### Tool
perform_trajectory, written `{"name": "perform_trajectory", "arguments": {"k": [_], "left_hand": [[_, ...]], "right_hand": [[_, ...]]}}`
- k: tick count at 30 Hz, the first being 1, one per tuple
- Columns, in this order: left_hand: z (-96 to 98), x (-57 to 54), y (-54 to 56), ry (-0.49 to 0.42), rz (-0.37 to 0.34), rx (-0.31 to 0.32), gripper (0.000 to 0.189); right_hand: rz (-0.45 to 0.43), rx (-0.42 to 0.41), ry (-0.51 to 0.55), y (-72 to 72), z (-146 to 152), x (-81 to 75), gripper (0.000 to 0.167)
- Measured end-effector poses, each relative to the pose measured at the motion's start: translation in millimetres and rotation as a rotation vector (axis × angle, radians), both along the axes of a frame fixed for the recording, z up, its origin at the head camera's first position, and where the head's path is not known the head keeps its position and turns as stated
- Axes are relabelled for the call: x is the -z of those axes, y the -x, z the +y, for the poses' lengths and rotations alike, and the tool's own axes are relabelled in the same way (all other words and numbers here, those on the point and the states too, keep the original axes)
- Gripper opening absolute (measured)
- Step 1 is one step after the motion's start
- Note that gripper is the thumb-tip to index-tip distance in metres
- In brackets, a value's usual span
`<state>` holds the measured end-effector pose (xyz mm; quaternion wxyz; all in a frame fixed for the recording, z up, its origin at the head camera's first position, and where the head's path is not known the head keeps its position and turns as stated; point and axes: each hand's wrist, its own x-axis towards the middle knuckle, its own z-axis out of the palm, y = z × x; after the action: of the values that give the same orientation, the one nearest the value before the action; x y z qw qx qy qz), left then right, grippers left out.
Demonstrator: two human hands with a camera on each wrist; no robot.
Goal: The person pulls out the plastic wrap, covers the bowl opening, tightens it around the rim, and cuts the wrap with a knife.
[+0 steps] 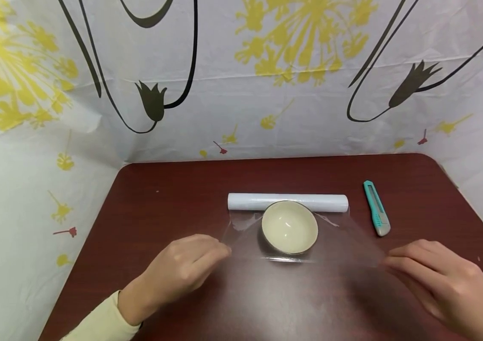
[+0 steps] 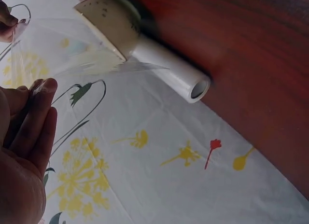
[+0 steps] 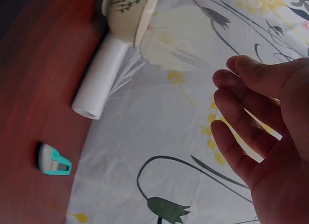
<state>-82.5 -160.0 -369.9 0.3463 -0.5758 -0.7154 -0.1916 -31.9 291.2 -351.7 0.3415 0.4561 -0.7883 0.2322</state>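
Observation:
A sheet of clear plastic wrap (image 1: 331, 248) runs from a white roll (image 1: 247, 202) and stretches over a cream bowl (image 1: 289, 228) on the table. Its near left corner is pinched between thumb and fingers of my left hand (image 1: 186, 265). Opposite, my right hand (image 1: 441, 274) pinches the near right corner; in the right wrist view its thumb meets the index fingertip and the other fingers are loosely bent. From the left wrist view the film spans taut between both hands, and the bowl (image 2: 108, 26) stands against the roll (image 2: 169, 72).
A teal and grey utility knife (image 1: 376, 208) lies to the right of the roll. The dark red-brown table (image 1: 173, 189) meets a white, flower-printed covering (image 1: 224, 118) at the back and sides.

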Motion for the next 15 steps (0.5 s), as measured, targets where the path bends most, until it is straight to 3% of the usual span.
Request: {"name": "perform_trajectory", "arguments": {"k": [7,15], "left_hand": [[1.5,11.0,-1.4,0.045,-0.067,0.028,0.027],[0.0,26.2,-5.9,0.139,-0.152,-0.012,0.034]], "right_hand": [[-0.047,0.014,-0.090,-6.8,7,11.0,0.044],[-0.132,0.081,-0.198,-12.6,10,29.7,0.045]]}}
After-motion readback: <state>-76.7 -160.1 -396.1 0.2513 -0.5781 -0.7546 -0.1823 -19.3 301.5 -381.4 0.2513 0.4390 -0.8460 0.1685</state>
